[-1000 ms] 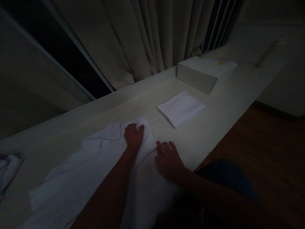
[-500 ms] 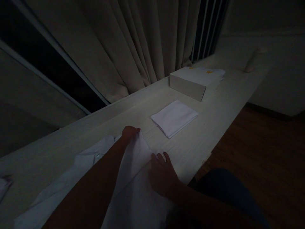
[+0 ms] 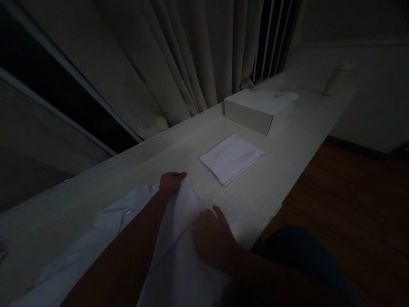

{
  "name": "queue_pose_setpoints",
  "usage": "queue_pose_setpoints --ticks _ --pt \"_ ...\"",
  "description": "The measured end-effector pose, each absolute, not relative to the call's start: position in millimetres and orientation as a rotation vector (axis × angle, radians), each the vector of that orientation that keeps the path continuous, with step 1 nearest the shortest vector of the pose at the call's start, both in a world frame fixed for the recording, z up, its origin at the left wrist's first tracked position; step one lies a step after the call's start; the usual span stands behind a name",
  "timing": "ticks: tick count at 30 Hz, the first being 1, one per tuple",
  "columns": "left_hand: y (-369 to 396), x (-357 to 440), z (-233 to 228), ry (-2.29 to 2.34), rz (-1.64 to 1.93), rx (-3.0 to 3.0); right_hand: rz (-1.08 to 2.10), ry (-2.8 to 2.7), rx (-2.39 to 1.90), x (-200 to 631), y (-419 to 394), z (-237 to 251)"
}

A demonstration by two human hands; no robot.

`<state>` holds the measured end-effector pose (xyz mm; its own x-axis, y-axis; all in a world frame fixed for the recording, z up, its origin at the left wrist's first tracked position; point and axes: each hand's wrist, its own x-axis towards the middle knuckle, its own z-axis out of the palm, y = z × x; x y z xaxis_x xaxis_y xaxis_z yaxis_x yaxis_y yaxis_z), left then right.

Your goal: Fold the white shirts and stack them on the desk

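Note:
A white cloth point(image 3: 183, 256) lies lengthwise on the table in front of me, with a fold line running along it. My left hand point(image 3: 172, 181) pinches its far corner and raises it slightly. My right hand point(image 3: 212, 236) rests on the cloth's right side, knuckles up; its fingers are smeared by motion, and whether they grip the fabric cannot be made out. To the left, partly behind my left forearm, is a crumpled white garment or cloth point(image 3: 105, 221). A flat, neatly folded white cloth point(image 3: 231, 157) lies just beyond my hands.
A white box point(image 3: 249, 117) with white material and yellow marks on top stands further along the long pale table point(image 3: 281, 157). A cylindrical object point(image 3: 335, 81) is at the far end. Beige curtains point(image 3: 204, 55) hang along the back; wooden floor point(image 3: 319, 196) shows at right.
My right hand has slid a little to the left over the cloth and its fingers have blurred. My left hand still pinches the corner. The whole view has shifted slightly.

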<state>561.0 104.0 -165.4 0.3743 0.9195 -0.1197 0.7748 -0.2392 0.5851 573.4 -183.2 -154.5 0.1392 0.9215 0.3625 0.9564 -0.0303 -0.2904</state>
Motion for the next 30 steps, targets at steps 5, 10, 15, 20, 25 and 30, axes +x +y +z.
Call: queue_pose_setpoints --ticks 5,10,15,20,25,30 --pt "101.5 553.6 -144.9 1.295 0.291 2.094 -0.104 -1.746 -1.916 566.1 -169.8 -142.4" --pt "105.0 552.7 -138.5 1.159 0.268 2.129 0.031 -1.72 -1.988 564.7 -173.1 -157.1" --pt "88.4 556.5 -138.0 1.236 0.433 2.248 0.153 -1.68 -2.055 568.8 -179.1 -162.4" --pt "29.4 529.6 -139.3 1.032 0.544 2.506 0.106 -1.687 -2.03 566.1 -172.9 -162.7" --pt "0.6 505.1 -161.7 0.703 0.172 2.919 0.054 -1.657 -1.976 559.0 -173.6 -169.9" --pt "13.2 507.6 -171.7 0.864 0.038 2.965 0.088 -1.616 -2.036 556.6 -177.3 -173.3"
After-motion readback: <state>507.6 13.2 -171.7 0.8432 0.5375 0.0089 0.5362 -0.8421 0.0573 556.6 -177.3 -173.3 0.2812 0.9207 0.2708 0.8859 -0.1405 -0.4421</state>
